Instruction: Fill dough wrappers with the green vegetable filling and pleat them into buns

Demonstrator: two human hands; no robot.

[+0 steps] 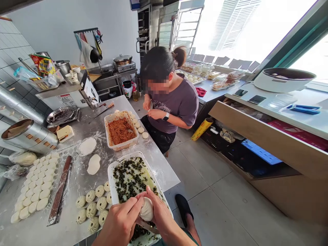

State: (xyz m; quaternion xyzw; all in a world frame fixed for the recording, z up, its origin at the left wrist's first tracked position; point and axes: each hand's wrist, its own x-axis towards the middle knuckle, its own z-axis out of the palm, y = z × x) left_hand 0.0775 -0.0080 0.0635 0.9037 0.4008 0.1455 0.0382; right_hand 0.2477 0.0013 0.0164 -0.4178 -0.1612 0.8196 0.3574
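A round, pleated dough bun [147,209] is between my two hands, over a white tray [112,177] of chopped dark green filling [130,174]. My right hand [162,213] cups the bun from the side, its thumb at the top edge. The fingers of my left hand [123,217] are closed on the bun's near rim. Below the bun shows part of a flat, blade-like tool [148,226]; its handle is hidden by my hands. Left of the tray stand several pleated buns [91,210] with small holes on top.
Rows of dough pieces [38,184] lie left of a long brown stick [60,191]. Beyond the tray are a flattened dough sheet [94,164], a flour dish [87,147] and a tub [135,140] of reddish filling. Across the table corner, a co-worker [174,99] handles something small.
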